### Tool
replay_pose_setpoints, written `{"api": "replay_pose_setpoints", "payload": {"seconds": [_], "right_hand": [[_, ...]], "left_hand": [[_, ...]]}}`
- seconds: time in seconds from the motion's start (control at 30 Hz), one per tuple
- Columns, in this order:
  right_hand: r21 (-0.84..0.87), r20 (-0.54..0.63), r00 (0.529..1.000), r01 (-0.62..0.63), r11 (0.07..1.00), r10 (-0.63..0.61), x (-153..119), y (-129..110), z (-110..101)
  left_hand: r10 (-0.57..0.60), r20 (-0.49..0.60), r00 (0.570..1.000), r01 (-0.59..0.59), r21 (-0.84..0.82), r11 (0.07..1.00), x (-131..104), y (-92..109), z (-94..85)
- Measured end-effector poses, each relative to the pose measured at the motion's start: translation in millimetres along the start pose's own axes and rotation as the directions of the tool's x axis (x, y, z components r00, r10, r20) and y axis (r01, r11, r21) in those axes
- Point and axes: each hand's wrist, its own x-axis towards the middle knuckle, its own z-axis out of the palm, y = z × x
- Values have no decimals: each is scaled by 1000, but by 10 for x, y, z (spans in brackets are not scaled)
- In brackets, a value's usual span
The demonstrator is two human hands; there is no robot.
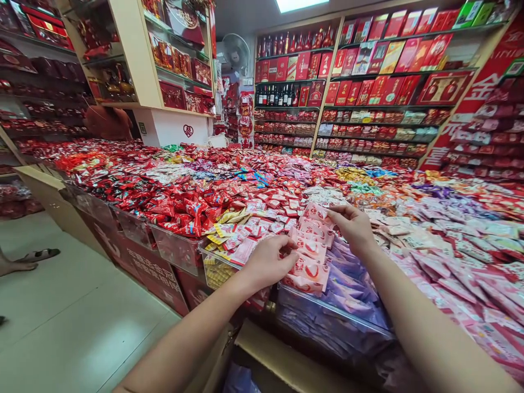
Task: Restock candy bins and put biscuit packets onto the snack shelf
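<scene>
Together, our two hands meet over a row of pink packets (313, 248) just right of the frame's center, amid a shop bench (135, 262) heaped with wrapped goods. Our left hand (272, 259) comes in from the lower left, its fingers loosely curled at the row's left edge; we cannot tell whether they grip. Our right hand (352, 226), reaching from the lower right, has thumb and forefinger pinched on the edge of the farthest packet. The row, its packets overlapping and printed in red, lies at the left side of a clear bin (335, 316), next to lavender packets (347, 273) that fill the rest.

Left of our left hand, yellow packets (219, 270) show through the wall of another bin; beyond it, red packets (164, 204) spread toward the upper left. Pale pink packets (454, 284) crowd the right of the frame. Below our hands, at bottom center, we see an open box (278, 349).

Across the upper right, shelves (329, 82) carry red boxes (286, 68) and dark bottles (276, 95), with a fan (236, 52) to their left. At the left edge of the frame, a person's sandaled foot (39, 255) stands on the pale floor (82, 316).
</scene>
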Motion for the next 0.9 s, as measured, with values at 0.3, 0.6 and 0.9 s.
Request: {"api": "replay_pose_setpoints", "payload": {"seconds": [0.3, 0.6, 0.9], "right_hand": [[-63, 6, 999, 36, 997, -35, -21, 32, 18], [-110, -7, 1000, 23, 994, -23, -12, 62, -29], [-114, -18, 1000, 0, 993, -2, -28, 13, -15]], "left_hand": [[114, -126, 985, -95, 150, 984, 12, -18, 46], [208, -319, 925, -201, 54, 978, 35, -2, -87], [406, -19, 914, -370, 372, 851, -536, -285, -223]]}}
